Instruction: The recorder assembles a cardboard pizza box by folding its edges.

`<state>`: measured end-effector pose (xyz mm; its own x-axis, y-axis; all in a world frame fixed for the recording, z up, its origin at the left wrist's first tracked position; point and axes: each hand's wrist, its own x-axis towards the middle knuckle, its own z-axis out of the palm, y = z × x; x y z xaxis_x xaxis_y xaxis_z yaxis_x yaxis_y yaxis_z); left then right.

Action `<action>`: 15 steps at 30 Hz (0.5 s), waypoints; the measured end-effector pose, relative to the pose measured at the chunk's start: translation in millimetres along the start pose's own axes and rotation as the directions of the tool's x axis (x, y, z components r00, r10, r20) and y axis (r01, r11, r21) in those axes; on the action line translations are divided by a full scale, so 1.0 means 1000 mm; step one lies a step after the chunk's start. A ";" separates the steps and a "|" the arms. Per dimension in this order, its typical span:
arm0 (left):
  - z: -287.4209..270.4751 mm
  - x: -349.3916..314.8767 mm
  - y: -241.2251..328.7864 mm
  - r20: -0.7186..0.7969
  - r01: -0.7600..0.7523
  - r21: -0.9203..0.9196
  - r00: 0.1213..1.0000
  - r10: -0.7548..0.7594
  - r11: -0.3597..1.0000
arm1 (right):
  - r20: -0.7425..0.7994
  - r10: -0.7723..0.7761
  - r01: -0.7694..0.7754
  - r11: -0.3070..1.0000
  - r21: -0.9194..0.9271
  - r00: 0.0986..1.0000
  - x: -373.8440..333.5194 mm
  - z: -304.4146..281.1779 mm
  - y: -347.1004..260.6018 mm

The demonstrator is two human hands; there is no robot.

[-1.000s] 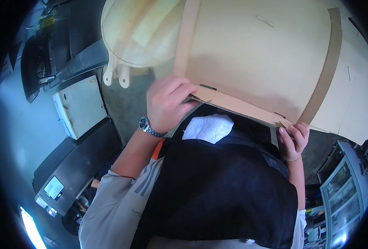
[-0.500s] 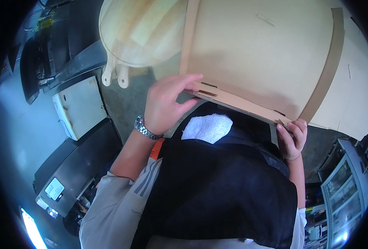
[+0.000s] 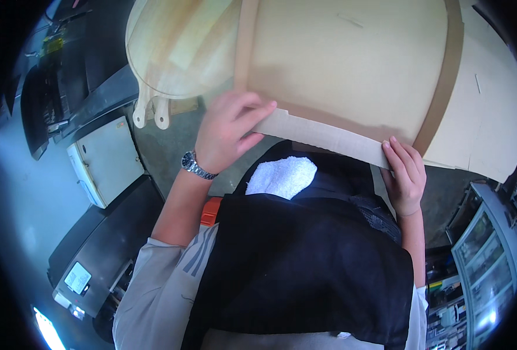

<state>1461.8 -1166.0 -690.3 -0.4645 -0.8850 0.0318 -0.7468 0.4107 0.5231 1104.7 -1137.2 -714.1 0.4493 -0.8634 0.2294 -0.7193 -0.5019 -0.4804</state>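
A large, shallow cardboard box lies in front of me, its low side walls standing up. My left hand grips the near left corner, with index finger on top of the front flap and thumb below. My right hand holds the flap's right end, fingers laid over its face and thumb partly hidden. The flap is a long pale strip along the near edge, running between both hands.
Left of the box are round wooden boards with short handles. A white towel lies against my black apron. A white cabinet stands at left, a glass-fronted cabinet at right. More flat cardboard extends rightward.
The front flap has turned so its broad pale face shows, covering the slots seen before. My right fingers have moved from its corner onto its face. The whole view has shifted slightly.
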 end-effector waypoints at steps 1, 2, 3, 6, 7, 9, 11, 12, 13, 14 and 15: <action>0.001 0.001 0.001 -0.007 -0.019 0.033 1.000 0.019 0.999 | 0.004 0.007 -0.007 1.000 -0.014 1.000 0.001 -0.002 -0.001; 0.000 0.002 0.002 -0.010 -0.030 0.020 1.000 0.030 0.999 | 0.021 -0.001 0.002 1.000 -0.022 1.000 0.003 -0.004 -0.002; -0.002 0.003 0.004 0.044 -0.037 0.084 0.998 0.033 0.996 | 0.038 -0.008 0.009 0.999 -0.031 0.999 0.004 -0.006 -0.003; -0.001 -0.001 -0.001 0.130 -0.033 0.147 0.991 0.014 0.989 | 0.121 -0.068 0.081 0.991 -0.105 0.990 0.013 -0.005 -0.004; 0.000 -0.001 0.000 0.168 -0.036 0.163 0.986 0.008 0.986 | 0.088 -0.053 0.058 0.997 -0.048 0.995 0.011 -0.002 -0.002; 0.000 0.000 0.005 0.162 -0.055 0.192 0.986 0.023 0.980 | 0.091 -0.007 0.010 1.000 -0.026 0.996 0.007 -0.004 -0.004; 0.002 0.000 0.008 0.156 -0.073 0.222 0.987 0.039 0.972 | 0.091 0.054 -0.057 0.998 0.032 0.994 0.005 -0.005 -0.005; 0.005 -0.001 0.009 0.141 -0.070 0.221 0.989 0.039 0.973 | 0.090 0.058 -0.061 0.998 0.022 0.994 0.006 -0.006 -0.005; 0.007 -0.001 0.010 0.124 -0.064 0.224 0.992 0.037 0.972 | 0.103 0.058 -0.059 0.998 0.010 0.993 0.007 -0.007 -0.005; 0.007 -0.001 0.013 0.121 -0.069 0.221 0.992 0.043 0.973 | 0.116 0.058 -0.058 0.998 -0.003 0.992 0.008 -0.009 -0.006; 0.008 -0.001 0.015 0.095 -0.037 0.214 0.995 0.017 0.976 | 0.114 0.061 -0.060 0.998 -0.010 0.992 0.009 -0.011 -0.009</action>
<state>1447.1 -1157.1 -689.0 -0.5204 -0.8530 -0.0405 -0.8134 0.4807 0.3275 1109.4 -1141.5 -698.1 0.4623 -0.8809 0.1013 -0.7503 -0.4495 -0.4847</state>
